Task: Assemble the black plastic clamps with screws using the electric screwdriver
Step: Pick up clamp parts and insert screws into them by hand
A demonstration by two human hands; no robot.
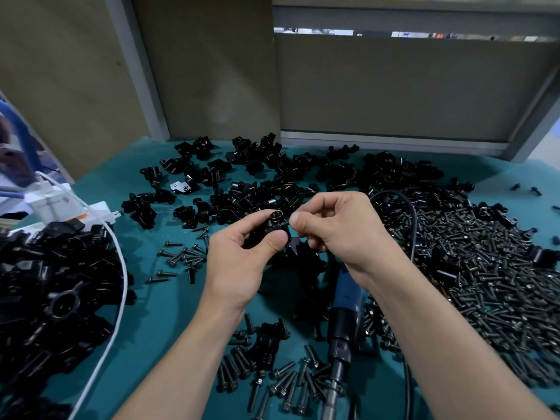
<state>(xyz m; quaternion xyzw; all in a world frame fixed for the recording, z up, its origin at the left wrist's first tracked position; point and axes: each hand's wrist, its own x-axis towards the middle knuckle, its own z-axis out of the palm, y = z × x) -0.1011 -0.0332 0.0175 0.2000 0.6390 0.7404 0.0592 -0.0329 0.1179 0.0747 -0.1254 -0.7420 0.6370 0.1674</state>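
My left hand (242, 262) grips a black plastic clamp (271, 227) above the middle of the green mat, thumb across its front. A screw head shows on top of the clamp. My right hand (336, 228) meets it from the right, thumb and forefinger pinching at the clamp's right side; what they pinch is hidden. The blue electric screwdriver (345, 316) lies on the mat under my right wrist, tip toward the near edge. Nobody holds it.
A big heap of dark screws (491, 268) covers the right of the mat. Loose black clamps (257, 177) lie at the back, more black parts (57, 286) at the left. A white cable (119, 286) curves across the left. Scattered screws (181, 256) lie near my hands.
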